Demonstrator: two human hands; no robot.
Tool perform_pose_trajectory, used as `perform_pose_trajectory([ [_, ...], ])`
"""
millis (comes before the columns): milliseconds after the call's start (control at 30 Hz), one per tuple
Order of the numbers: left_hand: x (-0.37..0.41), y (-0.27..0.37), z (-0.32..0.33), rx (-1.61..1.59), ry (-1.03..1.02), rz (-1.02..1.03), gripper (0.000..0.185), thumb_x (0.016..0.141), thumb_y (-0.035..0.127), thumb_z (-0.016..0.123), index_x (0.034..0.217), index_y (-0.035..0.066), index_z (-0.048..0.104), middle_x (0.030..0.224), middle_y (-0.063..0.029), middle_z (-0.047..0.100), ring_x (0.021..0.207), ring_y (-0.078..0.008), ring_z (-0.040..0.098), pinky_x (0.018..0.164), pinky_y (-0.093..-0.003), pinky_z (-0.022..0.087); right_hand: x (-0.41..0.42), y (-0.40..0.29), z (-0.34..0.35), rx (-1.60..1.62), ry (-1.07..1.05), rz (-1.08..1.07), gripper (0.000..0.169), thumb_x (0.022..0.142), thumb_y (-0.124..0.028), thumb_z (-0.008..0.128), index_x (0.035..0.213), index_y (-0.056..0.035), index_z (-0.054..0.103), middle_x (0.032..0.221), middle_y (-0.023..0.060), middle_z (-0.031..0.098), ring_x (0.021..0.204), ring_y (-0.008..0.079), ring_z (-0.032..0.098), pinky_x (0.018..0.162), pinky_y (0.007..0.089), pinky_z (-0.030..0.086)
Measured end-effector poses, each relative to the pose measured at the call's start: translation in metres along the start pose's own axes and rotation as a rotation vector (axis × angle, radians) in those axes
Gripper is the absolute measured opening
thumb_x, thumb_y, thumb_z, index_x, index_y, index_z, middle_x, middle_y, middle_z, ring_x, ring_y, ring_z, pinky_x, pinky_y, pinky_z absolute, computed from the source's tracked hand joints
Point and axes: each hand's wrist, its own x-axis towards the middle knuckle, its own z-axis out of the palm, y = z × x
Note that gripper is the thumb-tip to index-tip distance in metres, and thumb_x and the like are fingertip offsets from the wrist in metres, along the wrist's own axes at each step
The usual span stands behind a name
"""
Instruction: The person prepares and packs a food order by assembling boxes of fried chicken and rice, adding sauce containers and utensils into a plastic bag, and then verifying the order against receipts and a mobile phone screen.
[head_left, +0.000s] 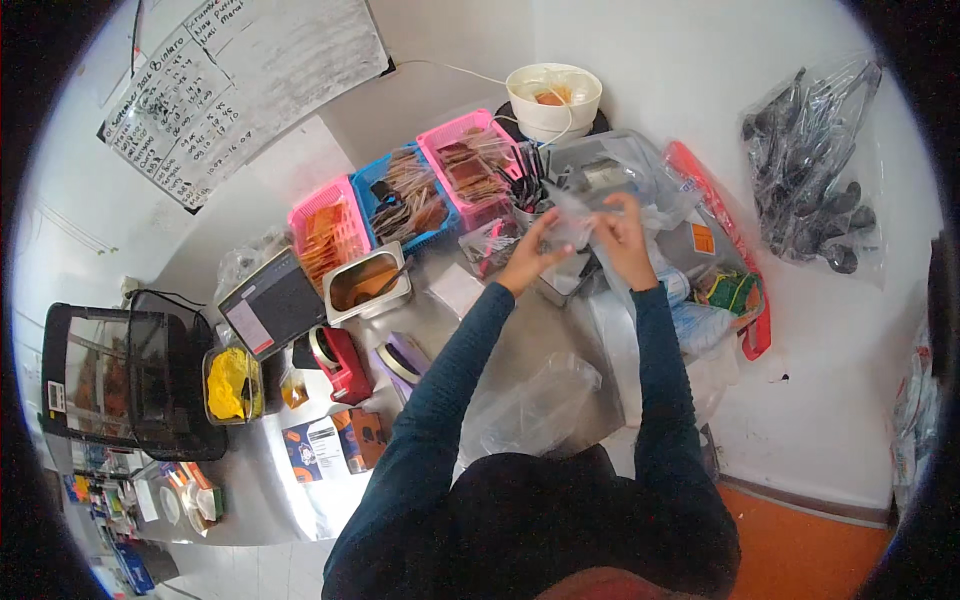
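Both of my hands are raised over the back of the steel table, with a clear plastic bag between them. My left hand pinches the bag's left side between thumb and fingers. On the other side, my right hand has its fingertips at the bag's right edge. Just behind the hands stands a metal container of black plastic cutlery. Under them, partly hidden, is a metal-edged box. Another clear plastic bag lies on the table close to my body.
Pink baskets and a blue basket hold flat packets. A grey tub with bags is at right. Leftward are a steel pan, tablet, red tape dispenser, purple dispenser and yellow-filled container. A white bowl stands behind.
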Motion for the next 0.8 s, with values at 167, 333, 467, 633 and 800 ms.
perform_pose_trajectory([
  [167,0.014,0.009,-0.063,-0.534,0.382,0.001,0.005,0.078,0.001,0.049,0.081,0.003,0.053,0.074,-0.0013,0.053,0.079,-0.0102,0.050,0.064,-0.0283,0.042,-0.002,0.011,0.055,0.509,0.053,0.125,0.026,0.077,-0.002,0.053,0.101,-0.0044,0.042,0.085,0.0149,0.057,0.080,0.0257,0.057,0.067,0.0281,0.044],
  [333,0.002,0.008,-0.089,0.415,0.437,0.174,0.009,0.073,0.001,0.046,0.073,0.005,0.054,0.077,-0.0097,0.052,0.075,-0.0221,0.053,0.066,-0.0332,0.042,-0.028,0.072,0.063,-0.808,-0.500,-0.278,0.019,0.063,-0.007,0.061,0.081,-0.0062,0.055,0.075,0.0114,0.057,0.076,0.0264,0.058,0.067,0.0348,0.047],
  [467,-0.020,-0.010,-0.102,0.634,0.210,0.062,0.011,0.068,0.011,0.050,0.074,0.010,0.060,0.079,-0.0171,0.050,0.077,-0.0331,0.052,0.067,-0.0404,0.041,-0.018,0.053,0.069,-1.063,-0.747,-0.041,0.016,0.071,-0.013,0.055,0.085,-0.0063,0.056,0.079,0.0139,0.059,0.074,0.0312,0.058,0.064,0.0379,0.047],
  [633,-0.010,-0.014,-0.042,0.697,0.112,0.330,0.020,0.067,0.027,0.062,0.081,0.012,0.064,0.092,-0.0168,0.051,0.091,-0.0342,0.046,0.077,-0.0406,0.035,-0.017,0.070,0.052,-0.786,-0.375,-0.070,0.015,0.071,-0.004,0.051,0.085,-0.0064,0.059,0.080,0.0148,0.058,0.079,0.0314,0.056,0.070,0.0404,0.045],
  [800,-0.011,-0.034,-0.024,0.817,0.044,0.149,0.029,0.067,0.031,0.065,0.093,0.017,0.062,0.095,-0.0160,0.050,0.093,-0.0335,0.044,0.079,-0.0377,0.035,0.004,0.004,0.038,-0.481,0.114,-0.348,0.011,0.079,-0.004,0.048,0.085,-0.0023,0.057,0.083,0.0130,0.057,0.074,0.0251,0.055,0.069,0.0334,0.043],
])
